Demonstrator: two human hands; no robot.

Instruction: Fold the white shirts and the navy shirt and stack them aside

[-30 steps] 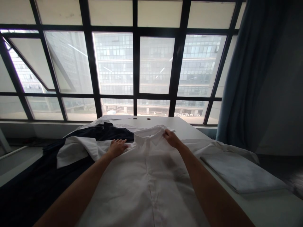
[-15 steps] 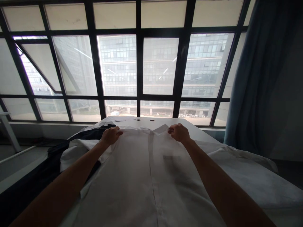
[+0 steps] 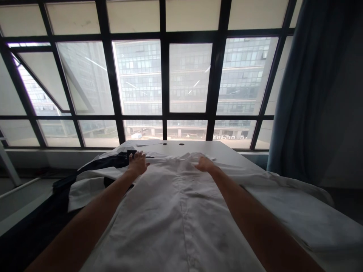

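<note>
A white collared garment (image 3: 167,204), like a shirt or coat, lies spread lengthwise on the table before me, with a seam down its middle and wrinkles near the collar. My left hand (image 3: 138,163) rests at its far left shoulder, open with fingers spread. Across from it, my right hand (image 3: 204,164) is at the far right shoulder beside the collar (image 3: 188,156). That hand is slightly blurred, and whether its fingers pinch the cloth cannot be made out. A white sleeve (image 3: 85,192) lies left of my left forearm, over dark cloth.
Dark clothing (image 3: 31,223) lies along the left side. More white fabric (image 3: 306,211) is spread on the right. The white table (image 3: 227,151) reaches toward the windows and has two round holes at its far end. A blue-grey curtain (image 3: 300,113) hangs at the right.
The garment's collar end has dropped from taut and raised to lying flat and wrinkled. My left hand has let go and spread its fingers. My right hand has moved slightly left and lower.
</note>
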